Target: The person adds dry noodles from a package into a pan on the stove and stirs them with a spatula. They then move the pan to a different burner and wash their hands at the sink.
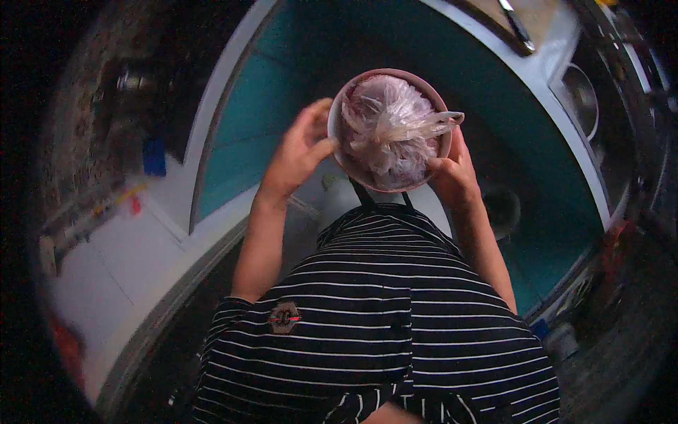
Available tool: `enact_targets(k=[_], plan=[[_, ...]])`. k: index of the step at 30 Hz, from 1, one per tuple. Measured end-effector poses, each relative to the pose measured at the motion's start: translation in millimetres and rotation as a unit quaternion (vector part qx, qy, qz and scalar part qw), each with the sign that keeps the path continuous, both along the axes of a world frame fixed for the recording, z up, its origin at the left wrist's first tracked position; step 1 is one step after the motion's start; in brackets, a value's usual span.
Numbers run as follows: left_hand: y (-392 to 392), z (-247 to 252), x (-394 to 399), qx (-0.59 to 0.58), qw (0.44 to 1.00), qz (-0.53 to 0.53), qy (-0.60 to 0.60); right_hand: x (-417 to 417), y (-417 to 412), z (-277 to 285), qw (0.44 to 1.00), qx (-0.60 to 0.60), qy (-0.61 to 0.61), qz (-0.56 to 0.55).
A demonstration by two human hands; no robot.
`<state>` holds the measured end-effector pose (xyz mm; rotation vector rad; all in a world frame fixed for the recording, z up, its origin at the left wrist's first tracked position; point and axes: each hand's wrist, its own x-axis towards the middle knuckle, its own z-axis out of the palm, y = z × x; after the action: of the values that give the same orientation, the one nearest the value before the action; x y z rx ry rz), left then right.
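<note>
A round pinkish bowl (364,176) is held out in front of my body between both hands. Inside it sits a bunched, translucent plastic bag (389,124) with something pale pink in it; what exactly, I cannot tell. One twisted end of the bag hangs over the right rim. My left hand (299,148) grips the bowl's left side, thumb near the rim and fingers partly hidden behind the wall. On the right side, my right hand (458,172) has its thumb over the rim, and its other fingers are mostly hidden.
Teal cabinet fronts (228,153) stand ahead and to both sides. Along the right runs a pale countertop edge (569,124), with a knife (516,26) on a wooden board (543,18) and a round-rimmed vessel or basin (582,100). A blue object (154,157) is at the left.
</note>
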<state>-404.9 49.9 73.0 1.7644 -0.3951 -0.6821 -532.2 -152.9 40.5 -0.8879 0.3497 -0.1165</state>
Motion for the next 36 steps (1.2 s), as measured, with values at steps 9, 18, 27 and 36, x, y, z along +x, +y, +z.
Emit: enact_targets(k=[9, 18, 27, 36], plan=[[-31.4, 93.5, 6.3, 0.099, 0.826, -0.187, -0.522, -8.5, 34.3, 51.3, 0.988, 0.018, -0.004, -0.156], [-3.7, 118.2, 21.4, 0.017, 0.810, -0.281, -0.514, -29.9, 112.7, 73.8, 0.958, 0.036, -0.038, -0.282], [-63.6, 102.8, 86.1, -0.240, 0.827, -0.246, -0.445, 6.1, 107.7, 50.0, 0.904, 0.094, -0.052, -0.413], [49.0, -71.5, 178.9, -0.078, 0.862, -0.249, -0.435, 9.1, 129.5, -13.8, 0.848, -0.021, -0.085, -0.522]])
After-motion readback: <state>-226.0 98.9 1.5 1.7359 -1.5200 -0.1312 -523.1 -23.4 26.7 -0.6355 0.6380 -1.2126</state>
